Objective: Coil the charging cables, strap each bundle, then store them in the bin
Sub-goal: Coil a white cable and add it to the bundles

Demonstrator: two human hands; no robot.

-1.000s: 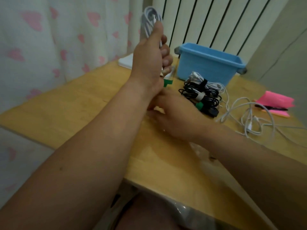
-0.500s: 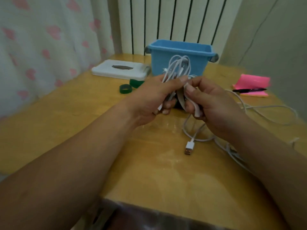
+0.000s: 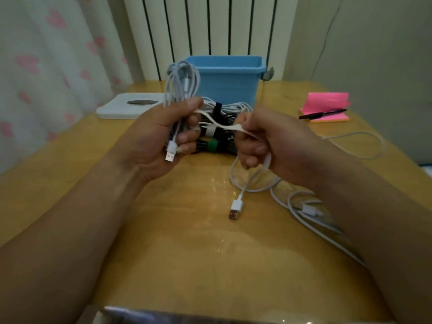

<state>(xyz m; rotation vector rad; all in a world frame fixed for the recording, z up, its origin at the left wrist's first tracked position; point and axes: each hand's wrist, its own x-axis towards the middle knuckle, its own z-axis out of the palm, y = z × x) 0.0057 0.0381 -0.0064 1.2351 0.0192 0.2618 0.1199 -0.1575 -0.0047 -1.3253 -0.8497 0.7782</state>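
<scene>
Since the earlier frame the hands are drawing apart: the right hand (image 3: 264,141), which was meeting the left hand (image 3: 161,136) at the bundle, is now sitting off to the right and stretching a white strap (image 3: 219,123) taut between them. The left hand is clenching around the coiled white cable (image 3: 181,83), whose loops are standing up above the fist while one plug (image 3: 170,152) is hanging out below the fingers. The right hand is pinching the strap between thumb and curled fingers, and a white tail is showing under that fist, though whether it is strap or cable I cannot tell. Behind the hands, strapped bundles (image 3: 212,145) are lying on the table (image 3: 198,253) in front of the blue bin (image 3: 224,83), not yet inside it, and a loose cable (image 3: 235,210) is sprawling on the wood below the right wrist. The step in hand is probably the strapping of this coil. Trouble could come from the pull itself: tension on the strap may be dragging the loops sideways out of the left grip, and the coil would then spring open. The dangling plug may also be staying outside the wrap — leaving a tail to snag in the bin. And the loose cable is lying near enough to the right hand to be getting caught up as the strap is going round.
</scene>
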